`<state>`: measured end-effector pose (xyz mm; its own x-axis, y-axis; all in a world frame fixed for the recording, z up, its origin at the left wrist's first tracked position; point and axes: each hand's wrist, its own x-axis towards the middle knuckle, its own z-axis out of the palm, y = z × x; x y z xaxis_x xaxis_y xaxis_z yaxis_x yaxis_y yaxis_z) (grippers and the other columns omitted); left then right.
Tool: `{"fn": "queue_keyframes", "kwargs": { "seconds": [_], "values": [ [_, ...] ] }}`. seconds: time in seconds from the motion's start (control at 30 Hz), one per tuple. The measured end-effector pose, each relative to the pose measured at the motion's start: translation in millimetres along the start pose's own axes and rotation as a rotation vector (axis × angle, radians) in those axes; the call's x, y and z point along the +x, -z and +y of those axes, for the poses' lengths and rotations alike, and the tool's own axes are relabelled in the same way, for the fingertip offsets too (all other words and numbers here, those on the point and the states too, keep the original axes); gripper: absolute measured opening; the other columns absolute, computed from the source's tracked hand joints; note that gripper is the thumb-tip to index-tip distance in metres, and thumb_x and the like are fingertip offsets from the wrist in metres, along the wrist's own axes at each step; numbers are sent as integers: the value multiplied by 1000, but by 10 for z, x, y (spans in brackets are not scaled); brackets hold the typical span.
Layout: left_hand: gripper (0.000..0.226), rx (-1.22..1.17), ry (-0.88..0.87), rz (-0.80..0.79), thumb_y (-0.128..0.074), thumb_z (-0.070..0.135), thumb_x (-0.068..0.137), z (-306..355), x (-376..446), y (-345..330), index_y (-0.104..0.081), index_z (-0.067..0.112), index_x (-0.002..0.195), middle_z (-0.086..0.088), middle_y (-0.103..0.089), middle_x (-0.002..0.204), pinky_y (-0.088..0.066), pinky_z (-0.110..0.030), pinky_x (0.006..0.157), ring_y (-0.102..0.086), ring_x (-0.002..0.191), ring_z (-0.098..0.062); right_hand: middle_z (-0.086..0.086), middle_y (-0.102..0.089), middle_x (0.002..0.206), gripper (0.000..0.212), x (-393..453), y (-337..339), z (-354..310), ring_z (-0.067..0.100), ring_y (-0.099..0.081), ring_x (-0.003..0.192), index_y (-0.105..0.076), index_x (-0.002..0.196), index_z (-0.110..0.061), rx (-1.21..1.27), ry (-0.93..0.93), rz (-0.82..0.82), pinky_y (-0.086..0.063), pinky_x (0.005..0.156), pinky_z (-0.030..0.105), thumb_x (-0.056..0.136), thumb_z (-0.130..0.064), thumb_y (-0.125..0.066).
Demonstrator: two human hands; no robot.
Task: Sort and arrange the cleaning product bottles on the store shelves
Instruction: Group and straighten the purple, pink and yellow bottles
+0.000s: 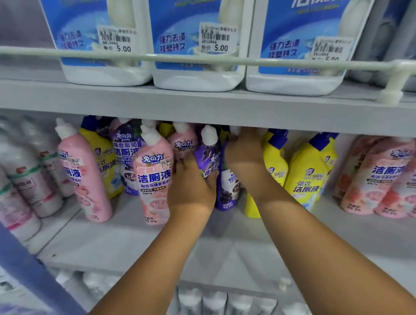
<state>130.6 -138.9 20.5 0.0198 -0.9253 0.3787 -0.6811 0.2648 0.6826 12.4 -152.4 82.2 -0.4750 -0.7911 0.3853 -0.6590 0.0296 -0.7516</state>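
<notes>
Both hands reached into the middle shelf [235,233]. The left hand [191,189] had its grip curled round a purple bottle [208,155] standing among pink and yellow ones. The right hand [246,156] reached deeper beside a yellow bottle [273,159]; whether its grip held anything could not be told

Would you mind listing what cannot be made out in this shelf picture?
Head view only:
- Left hand: fingertips hidden behind the purple white-capped bottle it holds.
- Right hand: fingers reach behind bottle tops under the grey upper shelf edge; what it grasps is hidden.
- White blue-labelled jugs: tops cut off by the frame edge.
- Third price tag: price crossed by the white guard rail.
- White bottles at far left: labels blurred.
</notes>
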Motion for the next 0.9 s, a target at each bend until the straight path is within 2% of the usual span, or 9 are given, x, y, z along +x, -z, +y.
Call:
{"fn": "queue_keyframes", "kwargs": {
  "seconds": [0.07, 0.17, 0.27, 0.37, 0.53, 0.6, 0.7, 0.8, 0.9],
  "values": [
    [51, -182, 22, 14, -70, 35, 92, -127, -87, 63, -47, 16, 134, -7, -62, 130, -52, -44, 91, -61, 116, -34, 21, -66, 113, 22, -95, 36, 14, 37, -61, 107, -65, 111, -1, -44, 154, 50, -46, 82, 35, 97, -11, -53],
    [42, -284, 11, 62, -75, 28, 89, -257, -260, 281, -54, 24, 126, 8, -69, 114, -50, -31, 86, -65, 101, -18, 19, -63, 113, 27, -286, 101, 103, 36, -57, 108, -67, 110, -2, -19, 457, 190, -47, 91, 37, 85, -2, -57],
    [42, -344, -5, -20, -79, 26, 86, -251, -433, 451, -59, 36, 122, 24, -69, 98, -45, -12, 71, -63, 86, -1, 13, -58, 111, 21, -443, 338, 213, 22, -56, 98, -66, 108, -4, 125, 395, 255, -41, 82, 13, 88, -4, -59],
    [39, -432, -31, -168, -80, 25, 84, -197, -496, 413, -59, 44, 111, 29, -72, 91, -42, 0, 66, -65, 85, 12, 12, -57, 99, 16, -562, 755, 404, 2, -41, 84, -68, 100, -1, 106, 370, 352, -33, 78, -1, 90, -9, -57],
    [42, -493, -81, -302, -80, 29, 85, 149, -575, -51, -58, 51, 113, 32, -71, 99, -55, -18, 79, -68, 92, 8, 15, -58, 87, 20, -503, 1304, 915, 9, -39, 78, -66, 86, -6, -128, 287, 306, -30, 68, 6, 88, -23, -55],
    [40, -526, -98, -355, -78, 29, 87, 305, -551, -259, -55, 55, 108, 40, -68, 98, -51, -9, 76, -65, 91, 14, 15, -57, 85, 19, -417, 1394, 1088, 15, -41, 78, -64, 84, -10, -138, 263, 311, -28, 62, 14, 87, -25, -53],
    [38, -502, -112, -367, -76, 31, 89, 483, -403, -441, -50, 56, 104, 44, -64, 92, -44, -3, 70, -61, 88, 19, 19, -58, 88, 15, -266, 1431, 1237, 22, -45, 86, -64, 85, -2, -119, 293, 387, -26, 68, 23, 87, -15, -57],
    [39, -455, -111, -336, -74, 37, 88, 486, -205, -509, -54, 48, 120, 26, -67, 113, -50, -17, 84, -65, 103, 3, 23, -62, 95, 7, -149, 1399, 1269, 30, -51, 98, -65, 91, 2, -145, 360, 385, -30, 77, 18, 89, -5, -62],
    [65, -365, -142, -279, -67, 58, 79, 390, -67, -509, -49, 44, 139, 13, -64, 130, -55, -39, 98, -65, 116, -11, 23, -63, 93, 1, -73, 1323, 1239, 23, -49, 93, -65, 87, 3, -152, 396, 391, -26, 79, -1, 86, 3, -65]
  ]
}}
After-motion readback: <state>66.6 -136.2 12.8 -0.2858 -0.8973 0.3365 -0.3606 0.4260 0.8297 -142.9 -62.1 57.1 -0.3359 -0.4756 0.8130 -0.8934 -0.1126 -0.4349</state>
